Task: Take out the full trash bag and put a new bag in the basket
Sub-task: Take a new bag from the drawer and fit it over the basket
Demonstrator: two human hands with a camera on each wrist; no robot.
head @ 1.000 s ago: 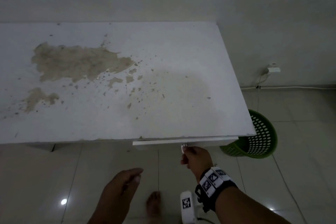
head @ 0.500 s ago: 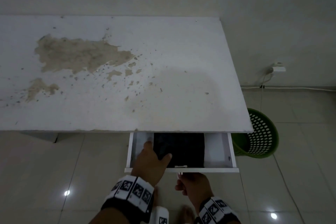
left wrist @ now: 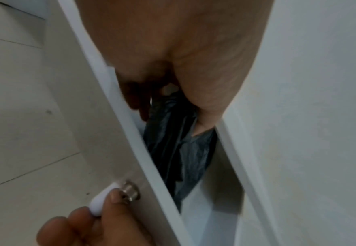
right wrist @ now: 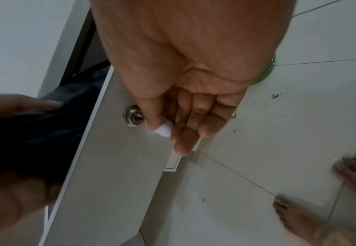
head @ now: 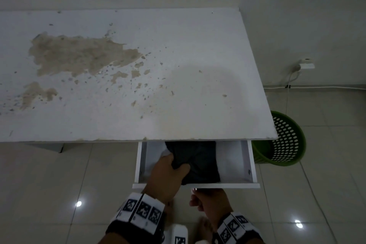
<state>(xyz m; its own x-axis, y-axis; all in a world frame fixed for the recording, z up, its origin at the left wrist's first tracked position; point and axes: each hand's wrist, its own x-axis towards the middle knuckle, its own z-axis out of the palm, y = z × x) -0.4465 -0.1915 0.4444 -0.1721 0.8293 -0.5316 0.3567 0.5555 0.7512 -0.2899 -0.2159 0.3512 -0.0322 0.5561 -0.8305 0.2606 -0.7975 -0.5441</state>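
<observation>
A white drawer (head: 245, 164) stands pulled out under the desk's front edge. Inside lies a dark folded trash bag (head: 200, 160), also seen in the left wrist view as crumpled dark plastic (left wrist: 179, 149). My left hand (head: 170, 172) reaches into the drawer and grips a bunch of the bag. My right hand (head: 208, 200) is below the drawer front, pinching the white knob (right wrist: 163, 129) beside a metal lock (right wrist: 132, 117). The green perforated basket (head: 285, 142) stands on the floor at the desk's right end, partly hidden by the desk.
A white desk top (head: 138, 77) with brown worn patches fills the upper view. A wall socket with a cable (head: 305, 65) is behind the basket. Bare feet (right wrist: 294, 216) stand on the tiled floor below the drawer.
The drawer went from shut to pulled out by my right hand. My left hand moved from below the desk into the drawer and took hold of the dark bag.
</observation>
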